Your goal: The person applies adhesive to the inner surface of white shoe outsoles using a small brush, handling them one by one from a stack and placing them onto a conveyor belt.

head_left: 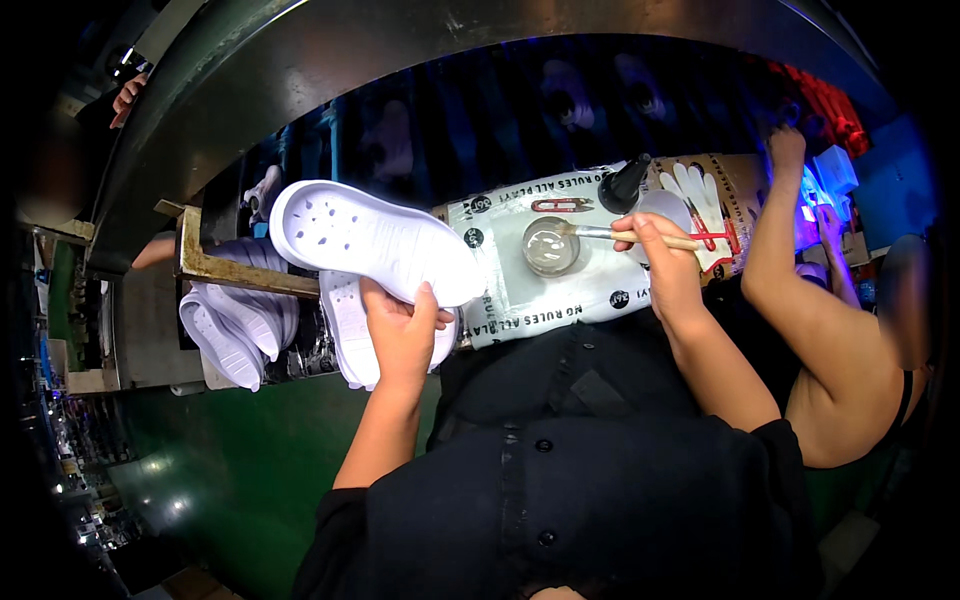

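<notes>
Sole point(365, 243) is slanting lengthwise left of the jar point(551, 250), holed end pointing away, narrow end toward it; our left hand point(405, 325) is pinching the sole's edge, our right hand point(662, 262) a brush point(598, 233) over the jar.

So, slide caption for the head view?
Left hand holds a pale shoe sole; right hand, a brush at the rim of a cup.

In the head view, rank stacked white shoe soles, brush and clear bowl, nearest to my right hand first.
1. Brush: held in your right hand.
2. Clear bowl: to its left.
3. Stacked white shoe soles: far left.
</notes>
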`<state>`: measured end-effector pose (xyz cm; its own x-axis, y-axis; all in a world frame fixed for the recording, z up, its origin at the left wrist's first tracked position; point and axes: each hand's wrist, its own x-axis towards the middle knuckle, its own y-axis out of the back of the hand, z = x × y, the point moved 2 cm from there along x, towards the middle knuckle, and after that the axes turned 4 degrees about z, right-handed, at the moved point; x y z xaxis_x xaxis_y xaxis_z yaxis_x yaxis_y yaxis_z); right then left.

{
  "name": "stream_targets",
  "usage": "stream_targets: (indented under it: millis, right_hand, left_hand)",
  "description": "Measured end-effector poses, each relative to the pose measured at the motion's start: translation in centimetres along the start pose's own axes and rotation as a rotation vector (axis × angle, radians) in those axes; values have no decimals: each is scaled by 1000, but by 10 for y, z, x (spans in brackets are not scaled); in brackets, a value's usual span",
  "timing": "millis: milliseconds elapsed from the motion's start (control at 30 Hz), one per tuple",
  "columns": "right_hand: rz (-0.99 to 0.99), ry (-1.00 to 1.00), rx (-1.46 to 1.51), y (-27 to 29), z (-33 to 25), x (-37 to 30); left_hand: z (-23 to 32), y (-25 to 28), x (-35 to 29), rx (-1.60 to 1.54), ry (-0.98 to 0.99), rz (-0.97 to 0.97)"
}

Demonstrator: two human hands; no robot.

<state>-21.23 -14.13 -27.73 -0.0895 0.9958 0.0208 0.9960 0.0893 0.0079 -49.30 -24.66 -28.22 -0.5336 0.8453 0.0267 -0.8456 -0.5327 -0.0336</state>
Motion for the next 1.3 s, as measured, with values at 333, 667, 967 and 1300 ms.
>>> stream_targets:
  millis: [333,667,967,1300]
  right_hand:
    - [-332,605,-315,-36,-56,-28]
    - [-272,650,-437,-31,-51,-30]
    - [-269,690,-447,-29,-48,-33]
    - [-294,707,-455,-26,-45,-35]
  left_hand:
    - [5,-23,-5,225,-211,-6]
    - [10,-32,-11,162,-293,-28]
    - [19,-46,-14,203,-475,-50]
    - [21,-49,-10,352,-705,-33]
